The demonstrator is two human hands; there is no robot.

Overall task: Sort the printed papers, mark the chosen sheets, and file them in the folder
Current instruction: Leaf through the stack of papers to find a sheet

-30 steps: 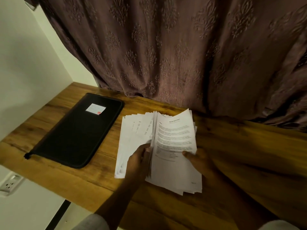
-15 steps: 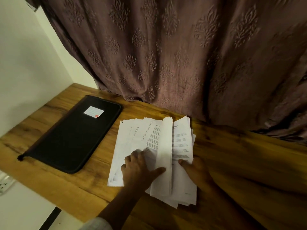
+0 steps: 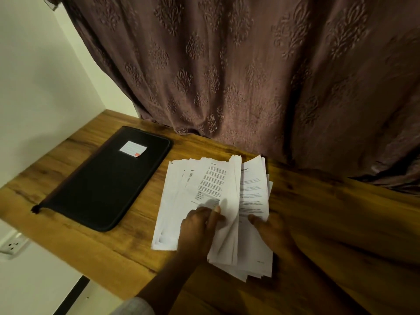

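From the head camera I have just the one angle, looking down on a wooden table (image 3: 336, 223) pushed against a patterned curtain (image 3: 227, 64).

The printed papers (image 3: 200, 178) lie in the middle of the table, fanned into a loose left spread and a thicker right pile. Between the two, a few lifted sheets (image 3: 233, 196) stand nearly on edge, mid-turn. My left hand (image 3: 197, 230) has its fingers curled and its thumb laid up against the lifted sheets, and I read it as pinching them near their lower edge. My right hand (image 3: 272, 235) has its thumb pressed on top of the right pile. The rest of that hand is lost in shadow, so I cannot tell whether the fingers curl under the paper or lie flat.

The black folder (image 3: 102, 183) lies closed just left of the papers, apart from them, with a small label (image 3: 133, 148) on its cover. I see no pen or marker.

I judge that I am at the sorting step, with marking and filing not yet begun. The risks are plain enough. More than one sheet may be caught in the pinch, so a page could pass unread. The left spread is already ragged, and a careless flip could slide it toward the table's front edge. If the right thumb lifts, the pile may skew and lose its order.
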